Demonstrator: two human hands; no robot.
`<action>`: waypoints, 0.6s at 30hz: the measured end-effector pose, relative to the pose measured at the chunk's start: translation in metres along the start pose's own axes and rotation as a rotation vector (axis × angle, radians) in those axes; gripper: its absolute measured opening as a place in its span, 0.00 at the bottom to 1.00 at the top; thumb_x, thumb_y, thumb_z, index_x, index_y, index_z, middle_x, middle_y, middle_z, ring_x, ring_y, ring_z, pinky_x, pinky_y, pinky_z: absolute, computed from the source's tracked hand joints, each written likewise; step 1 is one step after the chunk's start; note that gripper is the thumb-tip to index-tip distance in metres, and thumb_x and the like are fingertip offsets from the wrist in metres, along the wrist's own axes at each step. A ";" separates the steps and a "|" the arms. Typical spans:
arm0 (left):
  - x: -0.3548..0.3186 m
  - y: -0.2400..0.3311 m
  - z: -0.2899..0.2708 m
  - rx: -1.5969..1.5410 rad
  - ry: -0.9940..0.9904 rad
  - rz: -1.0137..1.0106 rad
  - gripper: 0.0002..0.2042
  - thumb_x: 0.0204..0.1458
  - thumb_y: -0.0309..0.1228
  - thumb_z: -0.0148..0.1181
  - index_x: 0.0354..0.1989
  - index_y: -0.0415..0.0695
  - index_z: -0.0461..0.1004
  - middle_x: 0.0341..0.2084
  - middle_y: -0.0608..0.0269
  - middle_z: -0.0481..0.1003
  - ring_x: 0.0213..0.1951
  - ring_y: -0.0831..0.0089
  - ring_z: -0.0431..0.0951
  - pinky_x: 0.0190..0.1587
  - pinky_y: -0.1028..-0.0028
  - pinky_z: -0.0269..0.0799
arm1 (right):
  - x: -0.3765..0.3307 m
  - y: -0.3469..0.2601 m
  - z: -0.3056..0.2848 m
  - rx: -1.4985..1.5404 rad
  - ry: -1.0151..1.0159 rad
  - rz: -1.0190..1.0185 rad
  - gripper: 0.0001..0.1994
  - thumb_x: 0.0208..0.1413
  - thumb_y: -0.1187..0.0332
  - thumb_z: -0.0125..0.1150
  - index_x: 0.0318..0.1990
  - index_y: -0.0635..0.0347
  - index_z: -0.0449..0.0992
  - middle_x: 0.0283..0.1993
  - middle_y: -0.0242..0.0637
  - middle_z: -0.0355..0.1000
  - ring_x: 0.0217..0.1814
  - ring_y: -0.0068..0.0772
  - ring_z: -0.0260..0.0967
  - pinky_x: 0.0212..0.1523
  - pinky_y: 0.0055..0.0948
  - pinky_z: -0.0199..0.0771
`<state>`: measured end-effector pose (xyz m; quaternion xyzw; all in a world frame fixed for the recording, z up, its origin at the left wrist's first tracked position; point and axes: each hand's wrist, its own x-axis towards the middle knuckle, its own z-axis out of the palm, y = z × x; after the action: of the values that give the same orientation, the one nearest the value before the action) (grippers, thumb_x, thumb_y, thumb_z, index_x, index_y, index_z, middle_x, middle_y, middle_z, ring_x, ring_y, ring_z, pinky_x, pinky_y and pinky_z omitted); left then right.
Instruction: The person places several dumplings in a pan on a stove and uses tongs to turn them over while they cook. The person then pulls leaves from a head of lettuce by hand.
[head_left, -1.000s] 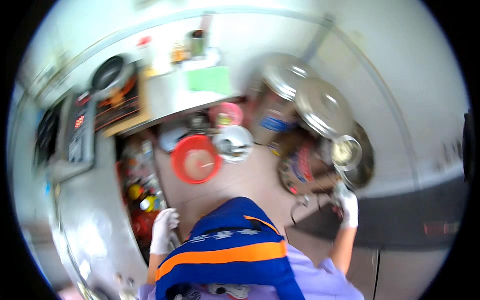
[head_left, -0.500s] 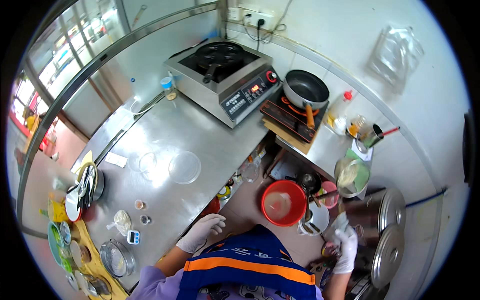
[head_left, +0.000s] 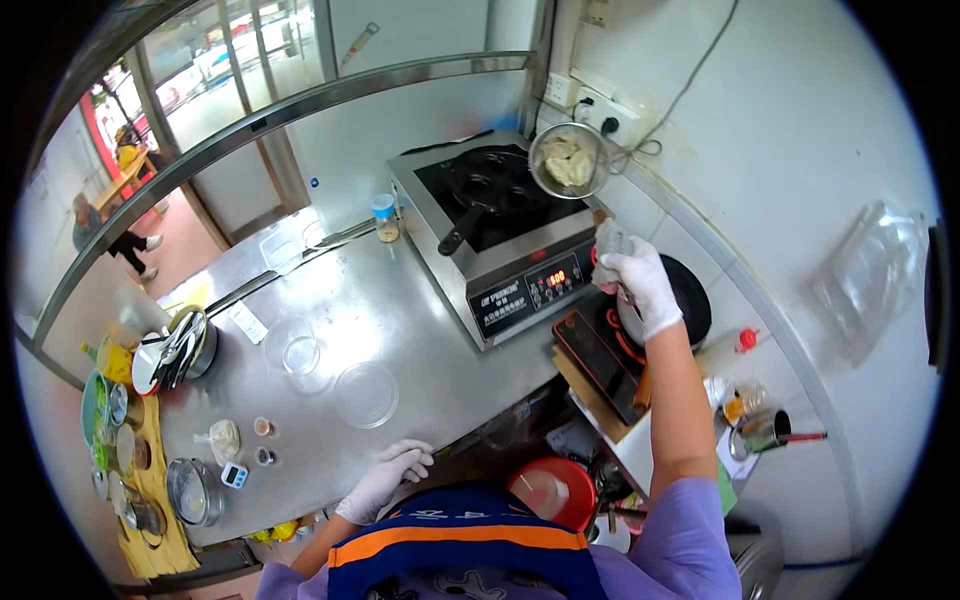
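Note:
My gloved right hand (head_left: 640, 282) is raised at the right, closed round the cloth-wrapped handle of a wire mesh strainer (head_left: 540, 178). Pale, soft pieces that look like dumplings (head_left: 570, 160) lie in its bowl. The strainer hangs in the air over the back right of the steel induction cooker (head_left: 420, 200). A black pan with rounded hollows (head_left: 490, 185) sits on that cooker, just left of the strainer. My gloved left hand (head_left: 388, 476) rests near the front edge of the steel table (head_left: 310, 450), fingers loosely stretched, nothing seen in them.
Under my right forearm a dark frying pan (head_left: 690, 305) stands on a small black hotplate (head_left: 590, 350). Clear plastic lids (head_left: 366, 394), a timer (head_left: 234, 475) and a cutlery pot (head_left: 205, 345) are on the table. A red basin (head_left: 575, 490) is below, by the gap.
My right hand has swung the strainer up from the pots at the lower right to the cooker at the back. The view has shifted; my left hand stays by the table edge.

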<state>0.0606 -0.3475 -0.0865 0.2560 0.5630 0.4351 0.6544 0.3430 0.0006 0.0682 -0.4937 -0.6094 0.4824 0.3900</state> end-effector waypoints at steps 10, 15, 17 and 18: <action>0.019 0.029 -0.018 -0.284 0.249 0.177 0.12 0.60 0.29 0.47 0.48 0.37 0.70 0.36 0.61 0.75 0.35 0.73 0.74 0.40 0.75 0.71 | 0.145 0.004 0.062 -0.250 -0.125 0.035 0.08 0.46 0.75 0.60 0.32 0.65 0.67 0.18 0.38 0.67 0.12 0.32 0.65 0.11 0.33 0.59; 0.119 0.164 -0.008 0.033 0.172 0.395 0.16 0.62 0.36 0.47 0.53 0.40 0.68 0.42 0.60 0.73 0.37 0.73 0.73 0.43 0.73 0.70 | 0.168 0.002 0.053 -0.037 -0.294 0.114 0.08 0.49 0.73 0.57 0.36 0.66 0.74 0.24 0.39 0.73 0.12 0.24 0.63 0.09 0.26 0.55; 0.161 0.209 0.004 -0.127 0.080 0.336 0.16 0.62 0.38 0.47 0.53 0.42 0.67 0.40 0.59 0.73 0.33 0.74 0.73 0.39 0.73 0.71 | 0.167 -0.016 0.052 -0.040 -0.317 0.127 0.07 0.50 0.73 0.55 0.35 0.65 0.75 0.25 0.40 0.74 0.14 0.24 0.64 0.08 0.25 0.54; 0.185 0.222 0.005 -0.264 0.006 0.268 0.16 0.63 0.38 0.46 0.53 0.43 0.67 0.38 0.59 0.74 0.30 0.75 0.73 0.35 0.74 0.72 | 0.166 -0.026 0.050 -0.040 -0.340 0.131 0.07 0.50 0.73 0.55 0.35 0.65 0.75 0.25 0.39 0.74 0.14 0.24 0.65 0.08 0.24 0.54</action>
<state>0.0004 -0.0792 0.0029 0.2393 0.4639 0.5890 0.6169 0.2546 0.1516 0.0820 -0.4514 -0.6426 0.5710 0.2394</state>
